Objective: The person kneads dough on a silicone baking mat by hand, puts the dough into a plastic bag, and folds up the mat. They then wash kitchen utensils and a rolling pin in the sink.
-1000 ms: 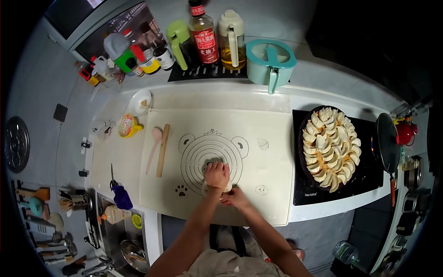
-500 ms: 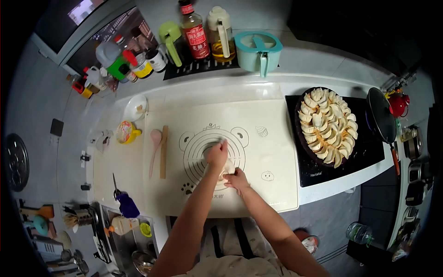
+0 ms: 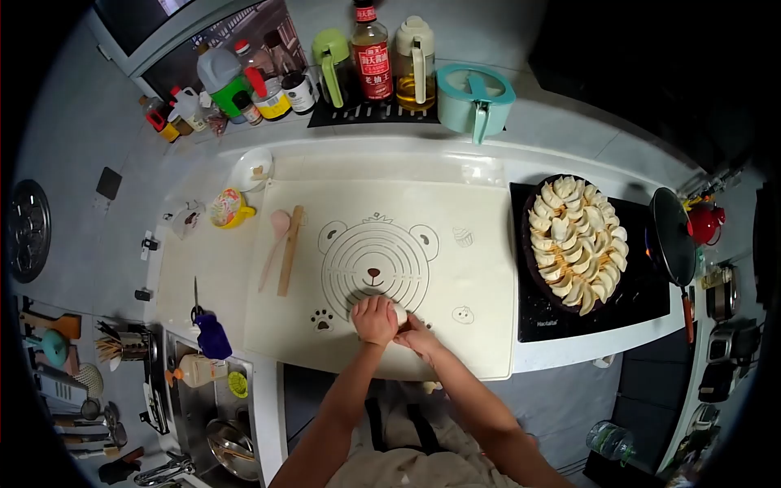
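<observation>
A white lump of dough (image 3: 399,315) sits near the front of the cream kneading mat (image 3: 480,244), mostly covered by my hands. Over its left side and top lies my left hand (image 3: 373,319), its fingers together and curled around it. Pressed against the right side is my right hand (image 3: 416,337), whose fingers are partly hidden. The mat's printed bear face with rings shows just beyond them. To the left on the mat lie a pink spoon (image 3: 279,224) and a flat wooden stick (image 3: 289,260).
Right of the mat, a round tray of dumplings (image 3: 541,276) rests on a black cooktop (image 3: 643,309). A yellow cup (image 3: 242,215) and white bowl (image 3: 246,172) stand back left. Bottles and a teal container (image 3: 455,114) line the back. Scissors (image 3: 195,305) lie left, beside the sink (image 3: 191,407).
My left hand has come down toward me from the rings and now cups the dough. The dough is gathered smaller, closer to the front edge. The camera view has shifted slightly.
</observation>
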